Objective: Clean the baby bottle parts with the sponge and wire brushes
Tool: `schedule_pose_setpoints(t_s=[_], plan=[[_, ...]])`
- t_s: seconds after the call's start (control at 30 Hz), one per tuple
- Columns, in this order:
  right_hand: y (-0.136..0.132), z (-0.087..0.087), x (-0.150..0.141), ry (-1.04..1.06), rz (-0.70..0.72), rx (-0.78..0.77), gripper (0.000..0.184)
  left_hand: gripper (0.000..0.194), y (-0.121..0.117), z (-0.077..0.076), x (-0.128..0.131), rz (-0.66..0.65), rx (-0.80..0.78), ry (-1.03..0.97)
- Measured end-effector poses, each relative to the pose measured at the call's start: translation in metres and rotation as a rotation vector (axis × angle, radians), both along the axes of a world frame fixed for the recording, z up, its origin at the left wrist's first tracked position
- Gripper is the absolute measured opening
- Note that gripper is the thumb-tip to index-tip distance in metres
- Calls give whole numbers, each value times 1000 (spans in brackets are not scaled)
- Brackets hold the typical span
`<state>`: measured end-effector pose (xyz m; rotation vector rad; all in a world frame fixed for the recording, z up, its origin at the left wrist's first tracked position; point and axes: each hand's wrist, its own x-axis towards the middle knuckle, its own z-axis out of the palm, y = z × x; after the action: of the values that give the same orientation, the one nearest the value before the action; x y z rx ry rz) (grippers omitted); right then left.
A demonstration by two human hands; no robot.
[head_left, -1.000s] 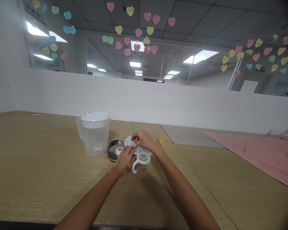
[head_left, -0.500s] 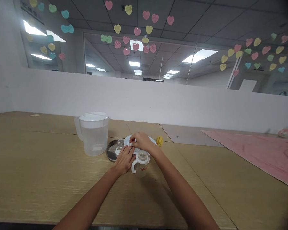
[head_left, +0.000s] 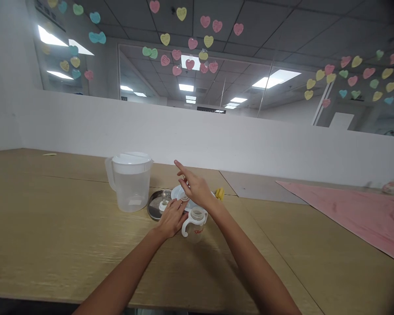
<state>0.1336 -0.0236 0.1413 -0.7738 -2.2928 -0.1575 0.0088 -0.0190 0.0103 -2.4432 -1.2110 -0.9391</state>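
Note:
My left hand [head_left: 171,218] grips a small round bottle part [head_left: 184,197], and a thin stem seems to rise from it. My right hand [head_left: 195,189] has come away from that part and hovers just above it, with the index finger stretched up and to the left. Below both hands stands a clear baby bottle with white handles [head_left: 194,225], its top open. Beside it lies a white round plate [head_left: 177,192], partly hidden by my hands. On a steel tray [head_left: 153,206] to the left stands a small glass bottle with a white collar [head_left: 164,202].
A clear plastic pitcher with a white lid [head_left: 130,186] stands left of the tray on a wooden table [head_left: 68,227]. A yellow sponge brush [head_left: 219,193] lies behind the plate. A pink sheet [head_left: 344,212] covers the right side, and a white partition [head_left: 184,135] runs behind.
My right hand has let go of the small round part and risen, its index finger now extended. My left hand stays on the part. The view has shifted slightly.

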Motion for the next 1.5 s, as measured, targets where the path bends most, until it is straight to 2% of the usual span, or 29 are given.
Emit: schedule_pose_setpoints(t_s=[0.17,0.4,0.6,0.87,1.1,1.27,1.5], plan=[[-1,1,-3,-111,-58,-27,41,36,2,-3,0,2,2,-5],[4,-4,-2,-82,-98,-18,33,37,4,-6,0,-5,4,-14],[5,-10,-4,-110,-73,35,32,34,6,-7,1,1,9,2],[5,-13,-7,-127,-67,26,33,36,8,-9,0,0,30,0],[7,-18,-10,-52,17,-45,34,37,9,-10,-1,-3,9,6],[11,-21,-10,97,92,-111,33,35,9,-10,-1,-19,-3,5],[13,-25,-10,229,171,-304,32,32,6,-7,0,-7,10,-2]])
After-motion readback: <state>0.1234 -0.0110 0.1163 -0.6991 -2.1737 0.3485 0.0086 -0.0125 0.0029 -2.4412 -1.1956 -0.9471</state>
